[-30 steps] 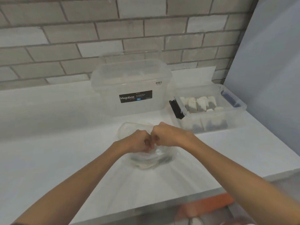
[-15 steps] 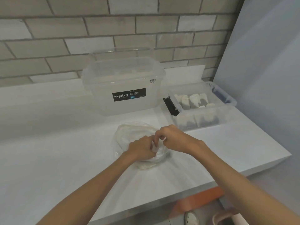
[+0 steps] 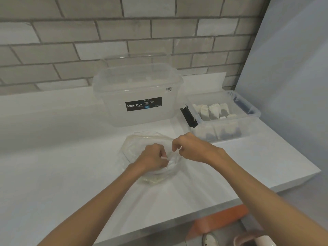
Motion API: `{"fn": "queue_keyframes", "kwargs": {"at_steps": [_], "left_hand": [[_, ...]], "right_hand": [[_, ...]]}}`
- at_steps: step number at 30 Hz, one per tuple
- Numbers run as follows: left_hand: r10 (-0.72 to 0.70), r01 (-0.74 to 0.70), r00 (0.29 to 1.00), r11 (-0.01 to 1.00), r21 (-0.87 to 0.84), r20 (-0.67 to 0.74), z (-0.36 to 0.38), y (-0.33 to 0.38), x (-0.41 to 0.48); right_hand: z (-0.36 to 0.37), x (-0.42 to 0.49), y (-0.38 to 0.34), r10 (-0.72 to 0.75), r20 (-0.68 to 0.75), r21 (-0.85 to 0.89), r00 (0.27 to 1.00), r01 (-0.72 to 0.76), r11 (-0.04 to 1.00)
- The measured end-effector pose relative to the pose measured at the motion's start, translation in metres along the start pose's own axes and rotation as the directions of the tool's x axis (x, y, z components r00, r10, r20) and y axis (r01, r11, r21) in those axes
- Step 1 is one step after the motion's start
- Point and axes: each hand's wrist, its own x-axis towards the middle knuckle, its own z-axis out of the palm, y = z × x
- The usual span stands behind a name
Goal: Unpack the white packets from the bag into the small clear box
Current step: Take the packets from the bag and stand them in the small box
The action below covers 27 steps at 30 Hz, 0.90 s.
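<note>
Left grip (image 3: 152, 157) bunches the clear bag (image 3: 134, 148); my right grip (image 3: 193, 150) pinches its film. Pulling unevenly, I could tear it and spill its contents.

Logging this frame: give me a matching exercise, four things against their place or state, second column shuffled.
Things:
1. Megabox tub
2. small clear box
3. clear bag
4. left hand

Place or state:
A. holds a row of white packets
B. fingers curled, gripping plastic
C. black label, stands by the brick wall
D. lies crumpled on the counter

Pairs: 1-C, 2-A, 3-D, 4-B.
</note>
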Motion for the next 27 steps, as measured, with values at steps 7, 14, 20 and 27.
{"fn": "queue_keyframes", "kwargs": {"at_steps": [7,14,20,27], "left_hand": [[-0.004,-0.016,0.987,0.993,-0.119,-0.164,-0.04,-0.003,-0.018],[-0.045,-0.053,0.988,0.797,-0.602,-0.146,-0.041,-0.002,-0.035],[-0.037,-0.026,0.987,0.922,-0.386,-0.155,-0.042,-0.01,-0.032],[-0.109,0.041,0.983,0.917,-0.396,-0.151,-0.038,-0.032,-0.03]], "right_hand": [[0.002,0.007,-0.001,0.014,-0.03,0.015,0.999,-0.014,1.0],[0.004,0.014,-0.021,0.001,-0.141,0.439,0.99,0.061,0.896],[0.0,0.03,-0.032,-0.038,-0.161,0.34,0.986,0.092,0.936],[0.022,0.043,-0.048,-0.013,0.162,-0.375,0.987,0.073,0.924]]}}
